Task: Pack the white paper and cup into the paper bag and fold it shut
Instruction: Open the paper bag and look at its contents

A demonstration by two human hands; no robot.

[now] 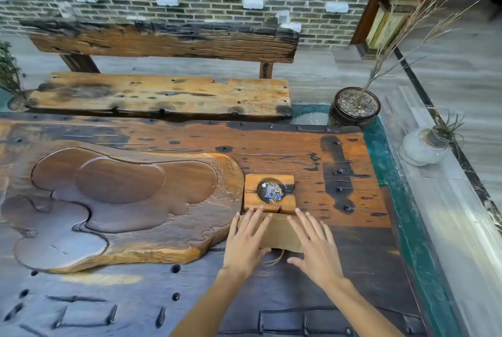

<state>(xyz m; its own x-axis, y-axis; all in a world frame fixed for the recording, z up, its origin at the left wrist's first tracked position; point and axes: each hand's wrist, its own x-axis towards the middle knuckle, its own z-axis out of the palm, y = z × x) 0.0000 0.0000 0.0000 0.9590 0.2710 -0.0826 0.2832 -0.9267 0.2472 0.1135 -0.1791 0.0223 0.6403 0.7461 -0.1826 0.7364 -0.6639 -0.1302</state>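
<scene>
A brown paper bag (pixel 277 232) lies flat on the dark wooden table, just in front of a wooden ashtray. Its string handle (pixel 274 259) loops out from the near edge. My left hand (pixel 245 241) rests palm down on the bag's left part, fingers spread. My right hand (pixel 315 247) lies flat over the bag's right part, fingers spread too. Neither hand grips anything. No white paper or cup is in sight; I cannot tell what the bag holds.
A square wooden ashtray (pixel 269 193) with butts touches the bag's far edge. A large carved wooden tea tray (pixel 122 201) fills the table's left. A bench (pixel 163 95) stands behind the table. A potted twig plant (pixel 354 107) and a pale vase (pixel 422 148) stand at the right.
</scene>
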